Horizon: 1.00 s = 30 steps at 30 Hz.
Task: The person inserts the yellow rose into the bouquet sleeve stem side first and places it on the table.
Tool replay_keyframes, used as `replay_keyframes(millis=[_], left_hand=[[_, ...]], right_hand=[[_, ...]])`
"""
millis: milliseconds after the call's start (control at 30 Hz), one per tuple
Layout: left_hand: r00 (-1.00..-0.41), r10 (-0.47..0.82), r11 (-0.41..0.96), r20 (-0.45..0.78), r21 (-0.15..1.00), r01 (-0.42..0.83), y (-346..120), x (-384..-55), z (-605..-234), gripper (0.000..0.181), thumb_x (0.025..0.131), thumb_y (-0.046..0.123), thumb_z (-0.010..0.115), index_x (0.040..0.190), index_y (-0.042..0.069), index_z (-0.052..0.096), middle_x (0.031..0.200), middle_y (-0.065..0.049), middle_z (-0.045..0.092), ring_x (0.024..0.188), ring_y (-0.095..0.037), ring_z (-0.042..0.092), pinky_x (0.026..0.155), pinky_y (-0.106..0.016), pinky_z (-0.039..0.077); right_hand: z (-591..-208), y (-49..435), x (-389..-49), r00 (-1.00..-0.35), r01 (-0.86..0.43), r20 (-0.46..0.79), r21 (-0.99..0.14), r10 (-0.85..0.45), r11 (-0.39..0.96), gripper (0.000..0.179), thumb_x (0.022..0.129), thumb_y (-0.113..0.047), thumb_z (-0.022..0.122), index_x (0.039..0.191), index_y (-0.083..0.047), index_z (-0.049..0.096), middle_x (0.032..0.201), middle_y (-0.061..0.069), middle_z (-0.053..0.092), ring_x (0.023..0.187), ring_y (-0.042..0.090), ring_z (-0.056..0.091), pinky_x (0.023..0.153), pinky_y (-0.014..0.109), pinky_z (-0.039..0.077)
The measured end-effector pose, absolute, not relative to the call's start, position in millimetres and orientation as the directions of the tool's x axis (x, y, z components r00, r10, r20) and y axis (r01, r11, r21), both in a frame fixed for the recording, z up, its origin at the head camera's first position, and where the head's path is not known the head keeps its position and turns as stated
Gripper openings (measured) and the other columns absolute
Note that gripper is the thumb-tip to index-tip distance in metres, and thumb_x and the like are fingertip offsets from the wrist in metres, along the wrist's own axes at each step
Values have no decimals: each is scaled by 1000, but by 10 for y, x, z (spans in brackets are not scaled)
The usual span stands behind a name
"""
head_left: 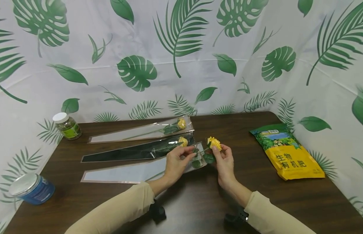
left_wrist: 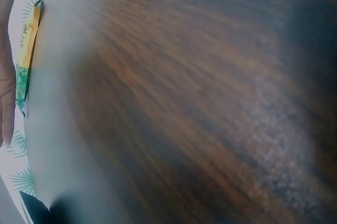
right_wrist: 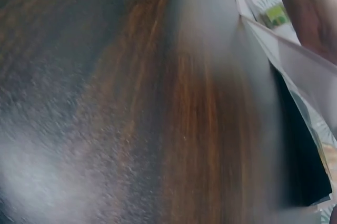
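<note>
My right hand pinches a yellow rose just below its bloom, at the open end of a white-backed clear flower sleeve. The rose's stem and some green leaves lie inside that sleeve; the bloom is outside it. Thumb and fingers of my left hand pinch the sleeve near its mouth, partly hiding it. Behind lie a black-backed sleeve and another white-backed sleeve, each with a yellow rose inside. The right wrist view catches sleeve edges at its right side.
A yellow and green fertilizer bag lies at the right of the dark wooden table. At the left stand a white-lidded jar and a blue tin. A leaf-print cloth hangs behind the table.
</note>
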<state>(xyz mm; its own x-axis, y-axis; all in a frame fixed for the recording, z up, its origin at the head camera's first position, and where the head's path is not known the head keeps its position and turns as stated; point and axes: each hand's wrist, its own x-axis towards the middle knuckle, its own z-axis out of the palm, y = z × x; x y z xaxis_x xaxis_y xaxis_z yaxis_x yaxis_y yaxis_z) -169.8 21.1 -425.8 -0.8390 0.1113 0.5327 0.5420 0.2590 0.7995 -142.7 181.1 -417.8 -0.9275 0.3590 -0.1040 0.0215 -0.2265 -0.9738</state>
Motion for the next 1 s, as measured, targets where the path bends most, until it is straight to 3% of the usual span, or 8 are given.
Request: replay_keyframes(millis=[267, 633, 800, 1000], left_hand=[[-839, 99, 258, 536, 800, 542, 209, -1708, -4251, 18, 75, 7, 77, 93, 4, 74, 77, -5, 69, 68, -15, 65, 61, -23, 51], [-849, 95, 272, 521, 806, 525, 220, -1730, -4257, 16, 77, 7, 76, 93, 5, 75, 76, -5, 68, 69, -17, 66, 63, -22, 51], [-859, 97, 280, 503, 814, 508, 237, -1737, -4257, 17, 78, 9, 76, 95, 7, 75, 77, -4, 67, 70, -15, 65, 64, -22, 49], [-860, 96, 279, 501, 816, 507, 253, -1751, -4258, 18, 77, 10, 77, 95, 7, 75, 76, -3, 67, 69, -15, 64, 62, -24, 49]], right_hand=[[-4209, 1768, -1382, -937, 71, -164, -953, 308, -293, 20, 96, -20, 54, 111, -15, 42, 100, -5, 55, 84, 5, 60, 68, 23, 52], [-4226, 1753, -1327, -949, 21, -74, -985, 305, -172, 28, 94, -11, 56, 119, -9, 44, 94, -7, 62, 80, 6, 59, 63, 22, 52], [-4225, 1740, -1311, -966, 56, -92, -987, 241, -149, 29, 96, -9, 52, 123, -2, 42, 111, 3, 58, 89, 4, 59, 69, 23, 53], [-4247, 1715, -1269, -991, 66, -72, -996, 112, -59, 38, 94, -10, 55, 126, 0, 36, 130, 17, 42, 101, 15, 58, 81, 31, 54]])
